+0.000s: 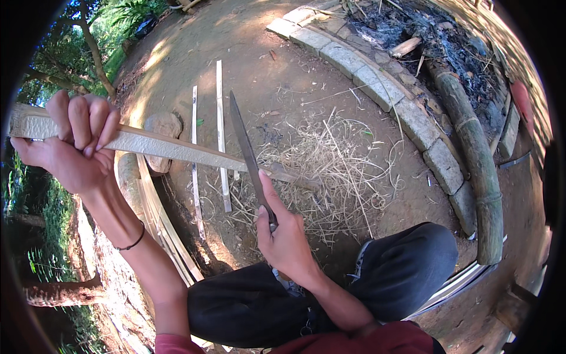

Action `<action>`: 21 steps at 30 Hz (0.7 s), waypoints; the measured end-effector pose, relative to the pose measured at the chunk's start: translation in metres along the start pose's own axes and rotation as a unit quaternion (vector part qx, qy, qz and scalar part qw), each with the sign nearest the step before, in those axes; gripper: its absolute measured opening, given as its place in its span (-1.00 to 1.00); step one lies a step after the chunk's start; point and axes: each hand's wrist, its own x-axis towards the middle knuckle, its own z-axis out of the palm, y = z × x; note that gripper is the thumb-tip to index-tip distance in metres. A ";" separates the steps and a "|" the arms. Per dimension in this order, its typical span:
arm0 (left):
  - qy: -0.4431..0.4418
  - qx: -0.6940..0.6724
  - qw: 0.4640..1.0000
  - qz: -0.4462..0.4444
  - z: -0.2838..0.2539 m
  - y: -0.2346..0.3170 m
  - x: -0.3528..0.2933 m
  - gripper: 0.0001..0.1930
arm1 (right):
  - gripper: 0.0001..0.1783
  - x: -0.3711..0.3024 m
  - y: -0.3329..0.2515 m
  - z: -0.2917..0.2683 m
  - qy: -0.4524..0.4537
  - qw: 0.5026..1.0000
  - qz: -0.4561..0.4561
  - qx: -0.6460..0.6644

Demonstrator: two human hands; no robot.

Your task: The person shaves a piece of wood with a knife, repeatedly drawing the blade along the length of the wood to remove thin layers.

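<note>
My left hand [82,138], raised at the left, is wrapped round one end of a long pale bamboo strip [177,148]. The strip slants down to the right, toward the middle of the view. My right hand [285,239] grips a long dark knife [244,138] near its base, forefinger stretched along it and the blade pointing up and away. Blade and strip cross near the strip's far part; whether they touch I cannot tell. The knife's handle is mostly hidden in my fingers. Beneath lies a heap of thin bamboo shavings [336,171] on the ground.
Two narrow bamboo strips [221,130] lie on the dirt beyond. More split strips [162,221] lean by a stone [162,133] at left. On the right, a curved block edging [383,88] borders ash [436,41], with a thick green bamboo pole [477,153] across it.
</note>
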 end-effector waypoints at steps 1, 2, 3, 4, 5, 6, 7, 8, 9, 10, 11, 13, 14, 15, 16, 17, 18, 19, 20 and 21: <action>-0.031 -0.008 0.999 0.001 -0.002 0.002 0.003 -0.28 | -0.26 0.001 0.005 0.000 0.008 1.000 0.006 0.004; -0.042 -0.010 0.999 0.006 -0.003 0.001 0.003 -0.26 | -0.26 0.001 0.014 -0.003 0.014 1.000 0.011 -0.008; -0.027 -0.005 1.000 0.014 -0.003 0.001 0.004 -0.26 | -0.27 0.003 0.023 -0.007 0.021 0.999 0.016 -0.019; -0.012 -0.003 1.000 0.021 0.000 -0.002 0.004 -0.26 | -0.27 0.008 0.025 -0.012 0.005 0.998 0.039 -0.040; 0.003 -0.001 1.000 0.029 0.001 -0.002 0.004 -0.26 | -0.28 0.009 0.023 -0.010 0.005 0.999 0.026 -0.020; -0.013 -0.019 1.000 0.005 -0.003 0.000 0.002 -0.22 | -0.28 0.008 0.018 -0.008 0.004 1.000 0.013 0.000; -0.013 -0.020 1.000 0.007 -0.002 -0.001 0.004 -0.22 | -0.28 0.006 0.009 -0.010 0.005 1.000 0.003 0.015; -0.008 -0.018 1.000 0.005 -0.001 -0.002 0.003 -0.21 | -0.29 0.007 -0.011 -0.009 -0.012 0.999 -0.009 0.029; -0.003 -0.016 1.000 0.002 0.000 -0.003 0.002 -0.21 | -0.29 0.009 -0.029 -0.008 -0.022 0.999 -0.031 0.029; -0.018 -0.025 1.000 -0.008 0.000 -0.002 0.004 -0.20 | -0.29 0.012 -0.046 -0.008 -0.031 0.998 -0.054 0.028; 0.024 -0.002 1.000 0.004 0.005 -0.005 0.004 -0.24 | -0.29 0.013 -0.050 -0.007 -0.034 0.998 -0.054 0.030; 0.105 0.047 0.993 0.032 0.016 -0.007 0.006 -0.28 | -0.29 0.015 -0.060 -0.004 -0.042 0.997 -0.055 0.038; 0.053 0.042 0.997 0.038 0.010 -0.005 0.006 -0.25 | -0.32 0.012 -0.059 -0.005 -0.049 0.997 -0.032 0.052; 0.024 0.036 0.998 0.042 0.009 -0.005 0.004 -0.25 | -0.34 0.010 -0.059 -0.005 -0.055 0.996 -0.009 0.066; -0.008 0.028 0.999 0.045 0.010 -0.005 0.004 -0.24 | -0.33 0.007 -0.061 -0.004 -0.048 0.998 -0.015 0.046; -0.039 0.020 0.998 0.048 0.011 -0.006 0.003 -0.23 | -0.32 0.005 -0.063 -0.003 -0.040 0.999 -0.021 0.026; -0.018 0.037 0.999 0.029 0.013 -0.007 0.003 -0.21 | -0.32 0.003 -0.066 -0.003 -0.032 0.999 -0.028 0.006; 0.011 0.024 0.999 0.026 0.017 -0.008 0.005 -0.19 | -0.31 0.004 -0.069 -0.003 -0.033 0.999 -0.040 -0.009; 0.037 0.031 0.999 0.025 0.018 -0.008 0.004 -0.19 | -0.31 0.007 -0.073 -0.003 -0.033 0.998 -0.052 -0.024; 0.063 0.037 0.997 0.024 0.017 -0.009 0.003 -0.19 | -0.30 0.009 -0.076 -0.004 -0.032 0.997 -0.065 -0.040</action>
